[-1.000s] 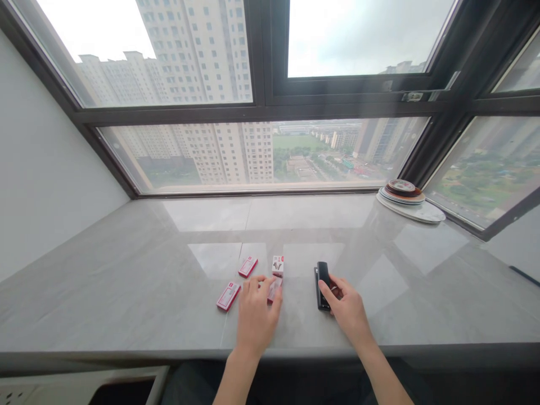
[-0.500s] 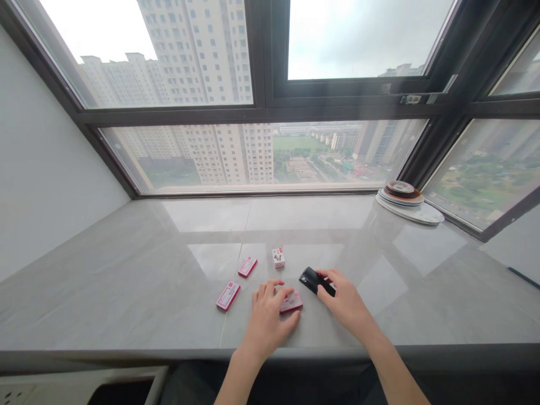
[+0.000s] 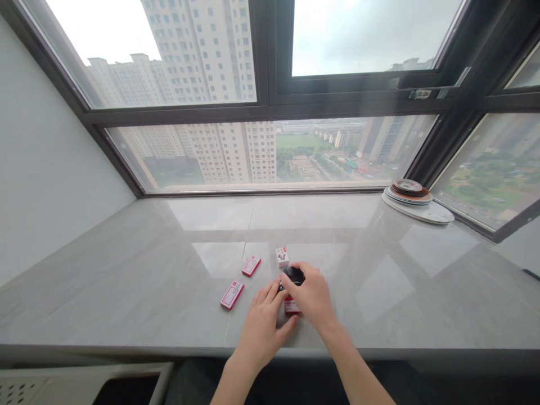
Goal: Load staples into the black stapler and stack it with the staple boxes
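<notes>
My right hand (image 3: pixel 313 292) is closed around a black stapler (image 3: pixel 294 274), which sits right above a flat red-and-white box (image 3: pixel 292 306). That box lies on the counter, partly hidden by both hands. My left hand (image 3: pixel 265 315) curves about its left side, fingertips at the upper edge beside the stapler and thumb at the near edge. Whether the stapler touches the box, I cannot tell. Just beyond the stapler stands a small white box (image 3: pixel 282 257) with a dark picture on it. To the left lie two more flat red-and-white boxes, one farther box (image 3: pixel 251 266) and one nearer box (image 3: pixel 232 295).
The grey stone counter (image 3: pixel 126 292) runs along the windows, its front edge close to my body. A stack of plates (image 3: pixel 417 202) stands in the far right corner. A white surface with a dark opening (image 3: pixel 126 389) is below the counter at the lower left.
My right hand has carried the stapler leftwards, from beside the red-and-white box to above it. My left hand has stayed at the box. The view has shifted slightly.
</notes>
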A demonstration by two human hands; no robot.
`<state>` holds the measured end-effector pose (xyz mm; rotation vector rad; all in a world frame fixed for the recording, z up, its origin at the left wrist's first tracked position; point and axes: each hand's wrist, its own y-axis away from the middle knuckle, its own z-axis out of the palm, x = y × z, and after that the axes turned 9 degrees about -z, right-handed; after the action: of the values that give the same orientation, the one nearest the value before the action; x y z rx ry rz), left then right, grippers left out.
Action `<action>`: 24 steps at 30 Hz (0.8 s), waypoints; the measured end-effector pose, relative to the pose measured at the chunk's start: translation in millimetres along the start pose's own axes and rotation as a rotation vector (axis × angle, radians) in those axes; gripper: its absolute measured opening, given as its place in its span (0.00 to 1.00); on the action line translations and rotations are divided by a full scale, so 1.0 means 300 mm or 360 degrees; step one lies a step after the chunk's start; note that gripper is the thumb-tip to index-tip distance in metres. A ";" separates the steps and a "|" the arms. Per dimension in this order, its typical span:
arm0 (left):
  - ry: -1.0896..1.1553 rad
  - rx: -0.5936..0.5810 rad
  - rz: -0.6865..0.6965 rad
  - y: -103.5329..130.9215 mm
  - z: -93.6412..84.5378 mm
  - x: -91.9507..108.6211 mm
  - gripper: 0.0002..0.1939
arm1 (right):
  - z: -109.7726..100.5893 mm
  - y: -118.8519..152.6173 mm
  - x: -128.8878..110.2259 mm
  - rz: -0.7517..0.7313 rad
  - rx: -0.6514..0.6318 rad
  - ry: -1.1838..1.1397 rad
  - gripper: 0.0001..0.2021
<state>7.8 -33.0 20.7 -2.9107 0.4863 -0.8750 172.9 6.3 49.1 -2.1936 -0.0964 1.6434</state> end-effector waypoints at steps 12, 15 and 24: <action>0.0126 0.0005 -0.0118 -0.006 -0.014 0.010 0.17 | -0.377 0.076 0.190 0.0901 0.0214 -0.0447 0.21; 0.0184 -0.0005 -0.0125 -0.015 -0.011 0.005 0.17 | -0.328 0.123 0.151 0.1022 -0.0256 -0.0284 0.24; 0.0331 -0.0070 -0.0140 -0.012 -0.028 -0.023 0.14 | -0.192 0.137 0.136 0.0795 -0.0605 0.0052 0.21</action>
<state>-1.2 -27.2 24.6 -2.9144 0.3971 -1.2020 232.1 -35.3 11.0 -2.6924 0.1787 1.9781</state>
